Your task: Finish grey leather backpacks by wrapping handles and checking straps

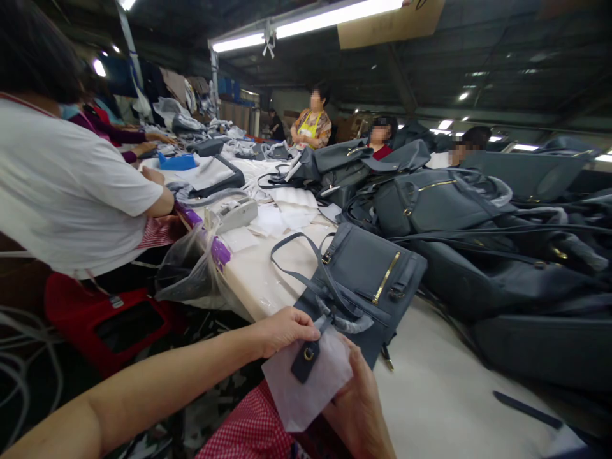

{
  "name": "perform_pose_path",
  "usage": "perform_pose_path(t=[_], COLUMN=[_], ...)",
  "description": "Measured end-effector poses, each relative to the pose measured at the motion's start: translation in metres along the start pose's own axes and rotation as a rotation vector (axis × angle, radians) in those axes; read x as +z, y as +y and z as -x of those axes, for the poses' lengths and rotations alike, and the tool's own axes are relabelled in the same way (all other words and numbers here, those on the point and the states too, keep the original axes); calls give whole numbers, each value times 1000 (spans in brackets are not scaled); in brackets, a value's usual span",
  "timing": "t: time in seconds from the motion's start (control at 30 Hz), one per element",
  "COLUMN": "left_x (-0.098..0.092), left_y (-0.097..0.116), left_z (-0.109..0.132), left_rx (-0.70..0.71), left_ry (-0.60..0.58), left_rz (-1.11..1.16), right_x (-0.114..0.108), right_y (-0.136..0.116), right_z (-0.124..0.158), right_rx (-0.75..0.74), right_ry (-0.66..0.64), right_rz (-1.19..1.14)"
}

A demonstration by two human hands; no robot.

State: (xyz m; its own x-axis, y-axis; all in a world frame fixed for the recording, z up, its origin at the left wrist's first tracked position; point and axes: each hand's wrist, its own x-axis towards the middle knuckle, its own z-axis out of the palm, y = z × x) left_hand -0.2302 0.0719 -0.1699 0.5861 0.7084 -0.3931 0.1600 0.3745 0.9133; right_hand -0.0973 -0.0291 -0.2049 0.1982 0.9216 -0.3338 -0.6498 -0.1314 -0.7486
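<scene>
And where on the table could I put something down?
The table looks bare between the nearest bag and the dark strap. A smaller bare patch lies left of that bag, below the white papers. A bag pile crowds the right side.

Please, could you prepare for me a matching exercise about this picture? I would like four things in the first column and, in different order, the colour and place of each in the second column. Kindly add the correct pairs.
Things:
1. tag
2. thin sheet
3. plastic stool
4. zip

Colour and place:
A. red, at the left, below the level of the table
B. gold-coloured, on the front of the nearest bag
C. dark, with a gold-coloured ring, in front of something pale
D. whitish, at the right hand

Pairs: 1-C, 2-D, 3-A, 4-B
</scene>
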Motion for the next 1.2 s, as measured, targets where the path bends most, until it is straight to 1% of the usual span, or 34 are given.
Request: perform_pose_path(t=[0.07,0.13,0.2,0.27,0.37,0.47,0.53,0.67,0.77,0.83,0.9,0.97,1.03,1.1,1.2], left_x=[0,1,2,3,4,3,3,4,6,6,4,1,-1,1,8], left_y=[-4,-8,-13,-19,-27,-32,-34,-33,-31,-29,-26,-24,-22,-22,-22], left_z=[0,0,0,-1,-2,-1,-1,-1,1,4,6,6,4,2,0], left_rx=[4,18,62,118,174,185,177,158,152,124,58,-14,-40,-27,-16], left_ry=[11,11,14,32,90,150,168,128,107,44,-38,-76,-69,-52,-10], left_rz=[31,35,24,21,67,62,25,14,-22,-11,20,-6,-87,-150,-155], right_x=[-3,-3,0,2,1,1,2,6,7,5,4,2,1,0,-1], right_y=[12,20,25,27,28,28,27,28,29,27,25,23,21,20,21], right_z=[10,14,14,12,9,8,8,11,13,13,12,12,13,15,19], right_rx=[-18,-32,0,38,58,70,71,42,-12,-39,-47,-47,-46,-60,-69], right_ry=[1,18,40,49,44,46,44,12,32,46,46,50,52,55,86], right_rz=[-44,-26,-15,-19,15,68,70,78,113,133,161,199,228,231,224])
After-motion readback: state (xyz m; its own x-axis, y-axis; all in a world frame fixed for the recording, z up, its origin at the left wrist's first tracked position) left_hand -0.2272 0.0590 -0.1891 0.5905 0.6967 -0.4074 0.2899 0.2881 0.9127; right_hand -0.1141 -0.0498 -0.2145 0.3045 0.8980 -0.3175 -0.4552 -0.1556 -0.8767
